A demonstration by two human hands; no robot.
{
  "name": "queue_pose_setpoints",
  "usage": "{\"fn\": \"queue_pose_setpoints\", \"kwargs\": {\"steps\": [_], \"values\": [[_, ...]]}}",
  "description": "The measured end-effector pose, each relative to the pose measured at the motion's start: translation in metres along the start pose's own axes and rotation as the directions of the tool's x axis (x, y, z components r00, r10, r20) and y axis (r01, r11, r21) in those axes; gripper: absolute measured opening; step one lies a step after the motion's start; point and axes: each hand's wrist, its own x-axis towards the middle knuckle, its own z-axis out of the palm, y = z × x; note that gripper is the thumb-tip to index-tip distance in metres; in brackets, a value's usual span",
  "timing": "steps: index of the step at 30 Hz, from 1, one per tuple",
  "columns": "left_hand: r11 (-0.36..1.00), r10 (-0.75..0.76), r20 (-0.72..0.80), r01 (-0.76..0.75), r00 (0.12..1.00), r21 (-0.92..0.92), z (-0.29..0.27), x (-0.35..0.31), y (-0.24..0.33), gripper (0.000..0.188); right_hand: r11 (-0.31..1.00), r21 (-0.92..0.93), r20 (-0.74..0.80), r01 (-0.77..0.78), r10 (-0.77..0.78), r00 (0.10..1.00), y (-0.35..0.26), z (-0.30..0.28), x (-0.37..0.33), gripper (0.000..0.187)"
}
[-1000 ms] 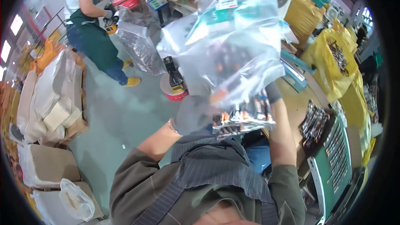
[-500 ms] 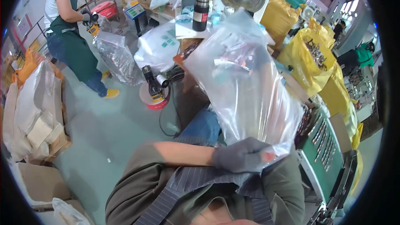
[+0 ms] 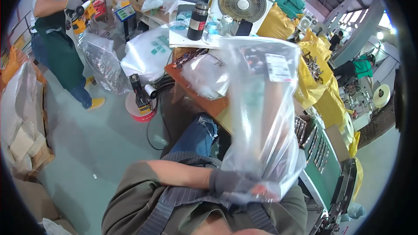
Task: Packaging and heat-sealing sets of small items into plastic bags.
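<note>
A large clear plastic bag (image 3: 248, 126) stretches up from my chest over the table edge, with a white label (image 3: 278, 67) near its far end. My left hand (image 3: 230, 185), in a grey glove with bare fingertips, reaches across my body and is closed on the bag's near edge. My right forearm (image 3: 272, 109) shows blurred through the plastic, inside the bag. The right hand is toward the far end, where glare and folds hide its fingers. Left of the bag, a smaller clear bag (image 3: 204, 76) lies on the brown table beside dark strips (image 3: 189, 56).
A flask (image 3: 198, 21), a fan (image 3: 242, 3) and a phone (image 3: 244, 28) stand beyond. Yellow sacks (image 3: 309, 91) and a green belt (image 3: 324, 156) are at right. A yellow-and-black handheld machine (image 3: 141, 95) sits on a red-edged roll at left, its cord on the floor. A co-worker (image 3: 56, 48) stands far left.
The large bag has swung more upright, and its label and the smaller bag now show. My left hand has shifted slightly left and down with its edge. The co-worker's handheld machine is raised.
</note>
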Motion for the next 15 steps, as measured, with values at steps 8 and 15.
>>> {"fn": "queue_pose_setpoints", "kwargs": {"steps": [8,15], "values": [[0.583,0.083,0.427,-0.392,0.900,0.712,0.049,-0.015,0.072,0.053,0.996,0.073,0.198,-0.048,0.033,0.980,0.018,0.060,0.020,0.044],[-0.749,0.641,0.548,0.593,0.538,0.294,0.076,-0.115,0.188,0.061,0.929,0.287,0.462,-0.233,0.078,0.883,0.082,0.174,0.002,0.044]]}}
